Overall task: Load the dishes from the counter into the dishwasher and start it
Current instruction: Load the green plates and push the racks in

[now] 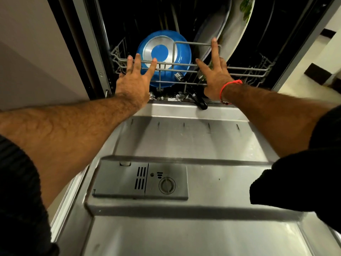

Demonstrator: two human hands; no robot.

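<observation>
Both hands flat vs rack [239,68] front rail, fingers straight, nothing grasped: L hand [133,84] at left, R hand [215,78] at centre, posed to push rack into washer. Blue pan [164,58] + plates [232,30] stand on edge in rack, prob. for drainage. Door [184,228] lies open below.

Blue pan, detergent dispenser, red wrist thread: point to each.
blue pan [181,52], head view, right side of its underside.
detergent dispenser [118,180], head view, flat lid.
red wrist thread [230,83], head view, strand over the right wrist.
</observation>
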